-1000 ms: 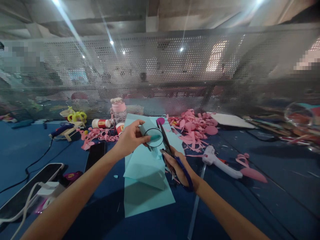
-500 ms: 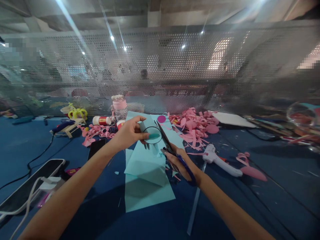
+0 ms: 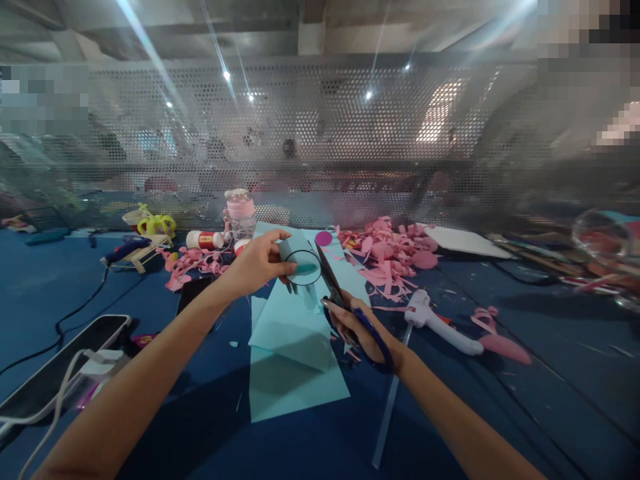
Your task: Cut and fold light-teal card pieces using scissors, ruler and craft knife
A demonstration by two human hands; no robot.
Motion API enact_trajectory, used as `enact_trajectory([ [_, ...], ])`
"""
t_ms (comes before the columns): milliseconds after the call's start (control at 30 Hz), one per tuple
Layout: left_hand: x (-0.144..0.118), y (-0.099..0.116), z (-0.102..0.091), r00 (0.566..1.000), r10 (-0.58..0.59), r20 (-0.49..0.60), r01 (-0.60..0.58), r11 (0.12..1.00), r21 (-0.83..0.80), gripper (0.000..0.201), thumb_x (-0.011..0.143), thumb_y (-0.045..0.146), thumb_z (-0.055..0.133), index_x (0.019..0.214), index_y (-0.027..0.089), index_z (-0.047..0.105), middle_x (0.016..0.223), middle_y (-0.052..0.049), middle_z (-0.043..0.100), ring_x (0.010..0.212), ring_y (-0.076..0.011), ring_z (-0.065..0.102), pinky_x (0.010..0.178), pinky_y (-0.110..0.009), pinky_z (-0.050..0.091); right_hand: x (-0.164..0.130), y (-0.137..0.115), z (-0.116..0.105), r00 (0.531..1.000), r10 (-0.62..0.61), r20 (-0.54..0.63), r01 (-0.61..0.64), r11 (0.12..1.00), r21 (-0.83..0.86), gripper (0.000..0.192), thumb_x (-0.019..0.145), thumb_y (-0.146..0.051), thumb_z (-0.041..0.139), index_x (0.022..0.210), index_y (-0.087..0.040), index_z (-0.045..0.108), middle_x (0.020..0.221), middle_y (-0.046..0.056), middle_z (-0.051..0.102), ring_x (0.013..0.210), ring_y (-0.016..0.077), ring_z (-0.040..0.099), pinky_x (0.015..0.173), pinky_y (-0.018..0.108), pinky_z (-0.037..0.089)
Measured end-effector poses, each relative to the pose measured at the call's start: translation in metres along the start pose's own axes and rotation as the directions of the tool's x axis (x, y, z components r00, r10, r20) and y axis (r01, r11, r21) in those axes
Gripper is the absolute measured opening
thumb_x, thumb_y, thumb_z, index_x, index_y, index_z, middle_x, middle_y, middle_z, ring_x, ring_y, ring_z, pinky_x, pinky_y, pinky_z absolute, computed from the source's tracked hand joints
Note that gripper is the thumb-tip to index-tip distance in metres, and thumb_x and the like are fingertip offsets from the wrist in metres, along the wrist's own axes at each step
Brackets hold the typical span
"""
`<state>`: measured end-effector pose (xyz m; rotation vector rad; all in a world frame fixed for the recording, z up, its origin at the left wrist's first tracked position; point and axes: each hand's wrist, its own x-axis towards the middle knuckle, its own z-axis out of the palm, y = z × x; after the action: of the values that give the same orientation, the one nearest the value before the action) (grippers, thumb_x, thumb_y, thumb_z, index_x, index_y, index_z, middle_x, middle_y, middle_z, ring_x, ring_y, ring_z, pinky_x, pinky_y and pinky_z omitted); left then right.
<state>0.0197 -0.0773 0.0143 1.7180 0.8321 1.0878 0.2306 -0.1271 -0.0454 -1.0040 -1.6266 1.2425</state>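
My left hand (image 3: 260, 265) pinches a piece of light blue paper (image 3: 295, 247) between thumb and fingers. A thin black circle (image 3: 303, 285) shows on that piece, with a darker teal patch inside it; whether it is drawn or a separate ring, I cannot tell. My right hand (image 3: 363, 333) is closed around the dark blue handles of a pair of scissors (image 3: 330, 275). The blades point up and away, slightly apart, close to the right side of the circle. Below both hands lie larger light blue sheets (image 3: 295, 393), overlapping and partly in shadow.
A heap of pink paper scraps (image 3: 385, 257) lies behind my right hand. The white glue gun (image 3: 443, 327), with a clear stick, rests at right. At left are a dark glue gun (image 3: 127, 250), a paper cup (image 3: 205, 240), a bottle (image 3: 241, 213) and a power bank (image 3: 65, 353).
The scissors have tilted slightly, and their blades sit a little further right of the circle's edge. The left hand and its paper have barely moved.
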Motion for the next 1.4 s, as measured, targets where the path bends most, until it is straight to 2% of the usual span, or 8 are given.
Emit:
enact_trajectory([
  [100, 0.0000, -0.0003, -0.0005, 1.000, 0.007, 0.003, -0.007, 1.000, 0.013, 0.048, 0.062, 0.024, 0.077, 0.099, 0.015, 0.048, 0.063, 0.001, 0.064, 0.060, -0.0161, 0.066, 0.054, -0.024, 0.053, -0.0003, -0.0016, 0.0008, 0.997, -0.009, 0.073, 0.011, 0.999, -0.030, 0.036, 0.079, -0.054, 0.051, 0.070, -0.020, 0.045, 0.048, -0.008, 0.038, 0.037, 0.0053, 0.034, 0.038, 0.022, 0.028],
  [300, -0.0007, 0.0016, 0.0013, 1.000, 0.005, 0.010, -0.006, 1.000, 0.019, 0.046, 0.061, 0.026, 0.077, 0.097, 0.016, 0.049, 0.065, 0.000, 0.064, 0.063, -0.0166, 0.066, 0.056, -0.025, 0.053, 0.0006, -0.0017, 0.0012, 0.999, 0.003, 0.049, 0.000, 0.998, -0.061, 0.036, 0.079, -0.055, 0.050, 0.074, -0.021, 0.043, 0.048, -0.009, 0.037, 0.038, 0.0056, 0.034, 0.038, 0.022, 0.028],
  [467, -0.0006, 0.0001, 0.0016, 1.000, 0.018, 0.018, -0.018, 1.000, 0.012, 0.044, 0.063, 0.024, 0.076, 0.096, 0.016, 0.049, 0.067, 0.000, 0.064, 0.060, -0.0149, 0.065, 0.055, -0.024, 0.054, 0.0007, 0.0004, 0.0008, 0.999, -0.026, 0.046, 0.030, 0.995, -0.092, 0.035, 0.082, -0.054, 0.047, 0.070, -0.021, 0.040, 0.048, -0.008, 0.038, 0.039, 0.0056, 0.035, 0.039, 0.021, 0.029],
  [733, -0.0002, 0.0013, 0.0047, 0.999, 0.014, 0.036, -0.015, 1.000, 0.025, 0.043, 0.063, 0.028, 0.076, 0.095, 0.014, 0.050, 0.071, 0.000, 0.063, 0.060, -0.0137, 0.064, 0.057, -0.025, 0.055, 0.0010, 0.0010, 0.0020, 0.998, 0.004, 0.061, -0.002, 1.000, -0.029, 0.037, 0.082, -0.055, 0.045, 0.071, -0.020, 0.040, 0.046, -0.010, 0.033, 0.036, 0.0047, 0.031, 0.035, 0.019, 0.025],
  [1067, -0.0009, 0.0009, 0.0040, 1.000, -0.009, 0.028, 0.008, 0.999, 0.034, 0.045, 0.063, 0.028, 0.076, 0.097, 0.015, 0.049, 0.072, -0.001, 0.064, 0.061, -0.0136, 0.064, 0.058, -0.025, 0.054, 0.0006, 0.0012, 0.0000, 0.998, -0.062, 0.008, 0.063, 0.983, -0.174, 0.034, 0.083, -0.052, 0.045, 0.070, -0.020, 0.042, 0.042, -0.010, 0.036, 0.035, 0.0053, 0.034, 0.038, 0.020, 0.030],
  [1200, 0.0000, 0.0005, 0.0021, 0.999, -0.015, 0.031, 0.014, 1.000, 0.026, 0.047, 0.062, 0.029, 0.077, 0.096, 0.015, 0.049, 0.070, 0.000, 0.064, 0.060, -0.0136, 0.064, 0.055, -0.023, 0.053, 0.0002, 0.0025, -0.0011, 1.000, -0.018, -0.014, 0.015, 0.986, -0.165, 0.035, 0.082, -0.053, 0.046, 0.070, -0.020, 0.042, 0.042, -0.010, 0.035, 0.036, 0.0050, 0.033, 0.037, 0.021, 0.028],
  [1400, 0.0030, -0.0028, -0.0019, 0.999, -0.036, 0.035, 0.036, 0.999, 0.009, 0.052, 0.059, 0.029, 0.078, 0.098, 0.014, 0.046, 0.063, 0.002, 0.062, 0.051, -0.0121, 0.061, 0.046, -0.020, 0.049, 0.0014, 0.0001, -0.0041, 1.000, -0.020, -0.002, 0.019, 0.975, -0.220, 0.031, 0.083, -0.049, 0.048, 0.077, -0.019, 0.047, 0.045, -0.010, 0.030, 0.037, 0.0048, 0.030, 0.037, 0.020, 0.024],
])
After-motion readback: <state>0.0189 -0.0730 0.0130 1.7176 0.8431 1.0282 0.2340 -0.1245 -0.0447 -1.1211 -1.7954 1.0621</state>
